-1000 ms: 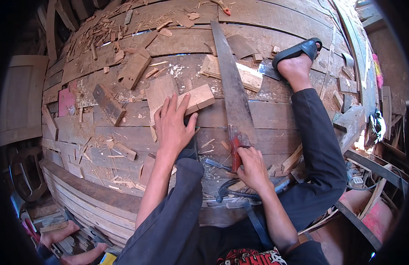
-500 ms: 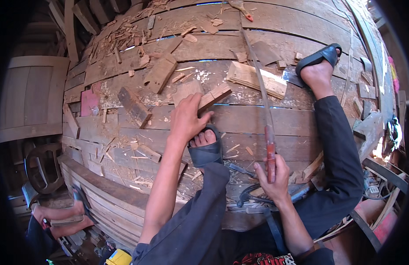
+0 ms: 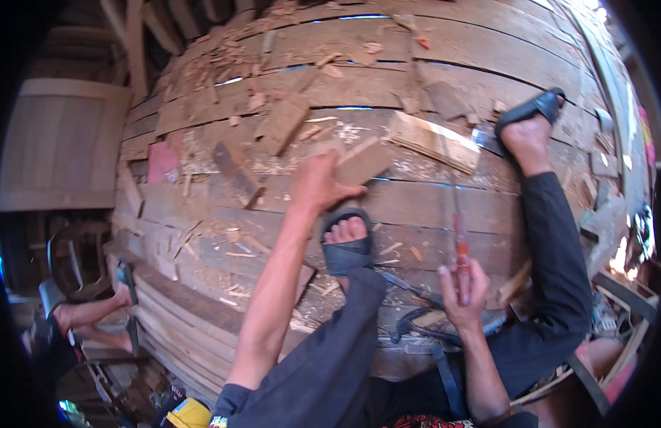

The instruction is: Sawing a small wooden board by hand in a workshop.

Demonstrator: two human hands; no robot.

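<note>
My left hand (image 3: 318, 182) is closed around a short wooden block (image 3: 365, 161), just beyond my sandalled left foot (image 3: 347, 239). The block's broad face shows, and its near end is hidden by the hand. In my right hand (image 3: 465, 291) is a machete (image 3: 462, 246), gripped by its reddish-brown handle. Its long thin blade points away from me and is smeared by motion. Past the blade lies a pale, split piece of timber (image 3: 434, 143) on the plank floor.
Wood offcuts (image 3: 284, 123), a dark board (image 3: 236, 173) and chips litter the plank floor (image 3: 409, 200). A hammer (image 3: 409, 324) lies near my right hand. A brush (image 3: 414, 30) is at the far side. Stacked planks (image 3: 180, 314) and another person's legs (image 3: 95, 314) are at left.
The wooden block has turned in my left hand and now shows its broad face. The machete's blade has gone from sharp to blurred. The whole view has shifted slightly.
</note>
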